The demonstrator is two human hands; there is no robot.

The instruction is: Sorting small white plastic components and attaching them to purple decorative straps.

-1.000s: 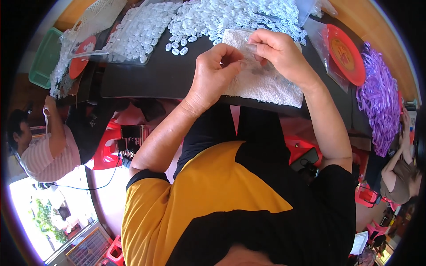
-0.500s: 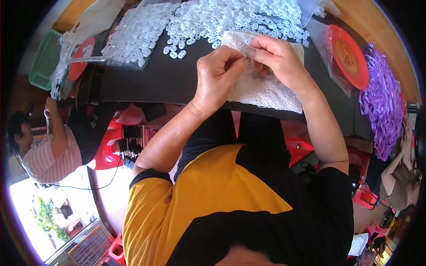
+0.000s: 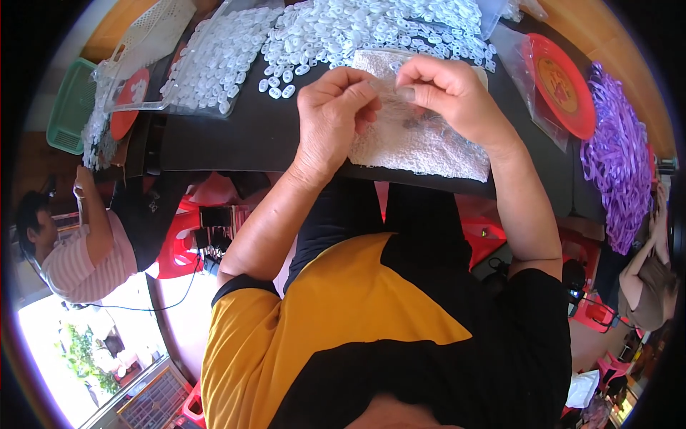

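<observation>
My left hand [image 3: 332,107] is closed in a pinch over the left edge of a white terry cloth [image 3: 421,154]. Facing it, a short gap away, my right hand [image 3: 450,96] pinches thumb against forefinger. Whatever is in either pinch is too fine to make out; a faint, see-through blur shows between the hands. Close to my right fingertips is a small white oval plastic piece [image 3: 395,66]; whether it is held or lies on the cloth I cannot tell. Beyond my hands spreads a heap of similar two-holed white pieces [image 3: 336,36].
A clear tray [image 3: 221,57] of such pieces stands at the far left, near a green basket [image 3: 71,107]. To the right are a red plate [image 3: 561,86] and a bundle of purple ribbon [image 3: 618,161]. Other people sit at both sides of the dark table [image 3: 236,143].
My left hand has drawn away to the left, parting from the right fingertips it was touching or nearly touching. The right hand has barely moved and stays pinched.
</observation>
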